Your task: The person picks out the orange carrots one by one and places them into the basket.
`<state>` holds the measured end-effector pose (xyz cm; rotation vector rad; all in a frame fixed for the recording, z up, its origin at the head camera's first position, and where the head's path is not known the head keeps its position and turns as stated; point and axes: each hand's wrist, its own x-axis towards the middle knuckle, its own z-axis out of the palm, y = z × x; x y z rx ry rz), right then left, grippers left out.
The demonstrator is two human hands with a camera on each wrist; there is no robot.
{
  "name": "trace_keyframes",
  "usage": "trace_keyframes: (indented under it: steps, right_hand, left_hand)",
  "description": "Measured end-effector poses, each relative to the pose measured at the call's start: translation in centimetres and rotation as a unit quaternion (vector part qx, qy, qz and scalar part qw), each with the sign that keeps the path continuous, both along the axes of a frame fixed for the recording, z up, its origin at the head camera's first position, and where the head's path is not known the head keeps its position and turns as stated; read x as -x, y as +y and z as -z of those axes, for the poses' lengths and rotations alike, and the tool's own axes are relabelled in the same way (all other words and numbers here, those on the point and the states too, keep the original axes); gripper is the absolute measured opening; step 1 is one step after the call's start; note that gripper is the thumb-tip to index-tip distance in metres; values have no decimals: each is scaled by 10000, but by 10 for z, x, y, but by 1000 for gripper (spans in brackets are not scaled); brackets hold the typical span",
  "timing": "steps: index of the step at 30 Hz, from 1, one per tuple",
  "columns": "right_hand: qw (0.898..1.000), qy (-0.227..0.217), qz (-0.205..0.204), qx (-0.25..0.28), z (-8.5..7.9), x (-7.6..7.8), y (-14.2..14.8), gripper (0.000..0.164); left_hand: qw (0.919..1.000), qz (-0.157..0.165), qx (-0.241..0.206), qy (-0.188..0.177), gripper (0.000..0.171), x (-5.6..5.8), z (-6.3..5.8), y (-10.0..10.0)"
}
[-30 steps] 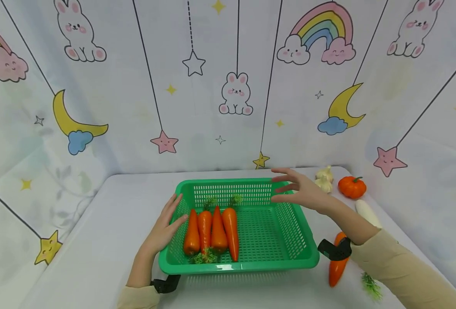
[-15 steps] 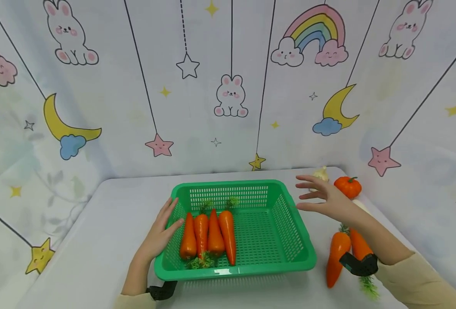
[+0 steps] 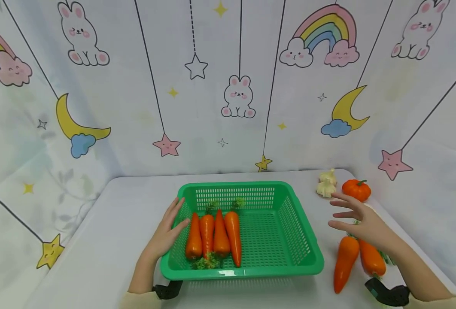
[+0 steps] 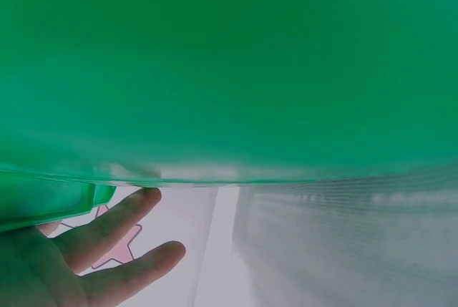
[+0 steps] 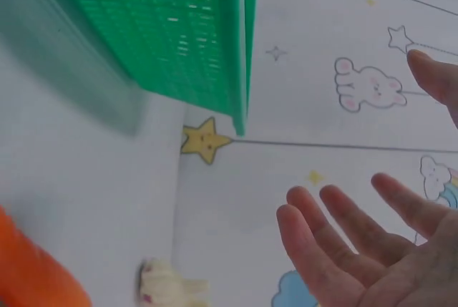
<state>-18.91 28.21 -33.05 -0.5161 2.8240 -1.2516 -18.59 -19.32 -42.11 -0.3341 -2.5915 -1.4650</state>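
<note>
A green plastic basket (image 3: 241, 272) stands on the white table, with several orange carrots (image 3: 221, 240) lying side by side in its left half. Along the basket's left rim lies my left hand (image 3: 165, 236), fingers extended and the thumb over the edge. The left wrist view shows its fingers (image 4: 118, 228) under the green rim. Right of the basket, my right hand (image 3: 363, 219) hovers with fingers spread and nothing in them. Below that hand, a carrot (image 3: 345, 262) rests on the table beside another carrot (image 3: 372, 257), partly covered by the hand and wrist.
Garlic bulbs (image 3: 326, 184) and a small orange pumpkin (image 3: 356, 190) sit at the table's back right corner. A white cloth backdrop (image 3: 205, 111) printed with rabbits and stars rises behind the table. Each wrist wears a black strap (image 3: 387, 292).
My right hand has moved right, from over the basket's right rim to above the loose carrots. My left hand stays at the left rim, and the basket's carrots have not moved.
</note>
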Motion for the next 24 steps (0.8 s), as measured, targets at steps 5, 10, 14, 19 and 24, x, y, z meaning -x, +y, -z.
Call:
trace_keyframes:
  steps: [5, 10, 14, 19, 24]
  right_hand:
    - [9996, 7, 278, -20, 11, -5, 21, 66]
    - [9986, -70, 523, -97, 21, -8, 36, 65]
    - [9970, -211, 708, -213, 28, -10, 50, 66]
    - [9966, -325, 685, -324, 41, -11, 72, 64]
    - [9935, -690, 773, -475, 55, -15, 90, 65]
  left_hand:
    - [10000, -3, -6, 9, 64, -1, -1, 1]
    - [10000, -13, 0, 33, 63, -1, -2, 0]
    - [10000, -18, 4, 39, 63, -1, -2, 0]
    - [10000, -25, -1, 13, 63, -1, -2, 0]
    - [10000, -6, 11, 8, 64, -1, -2, 1]
